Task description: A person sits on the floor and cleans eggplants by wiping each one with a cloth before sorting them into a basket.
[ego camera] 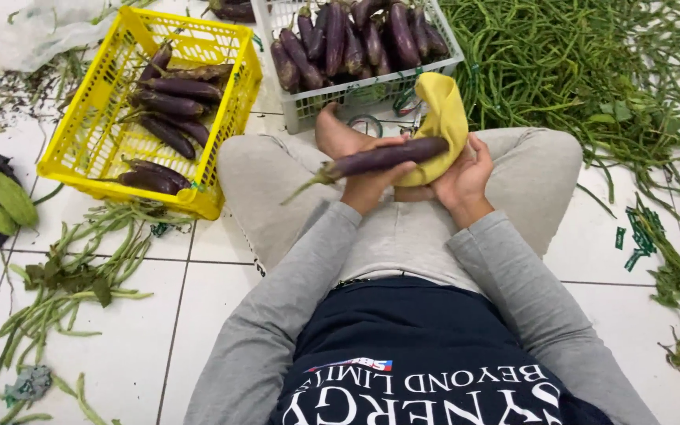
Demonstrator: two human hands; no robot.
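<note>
Far left sits our yellow crate, beyond our lap the grey crate. Our left hand grips the eggplant; right hand seemingly clasps the yellow cloth. Its unsupported stem end could tip and slip free.

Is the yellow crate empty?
No, the yellow crate holds several purple eggplants, while the left hand holds another eggplant.

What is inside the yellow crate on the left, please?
The yellow crate holds several long purple eggplants lying loosely with some green stems. Bare crate floor shows between them; anything beneath the eggplants is hidden.
</note>
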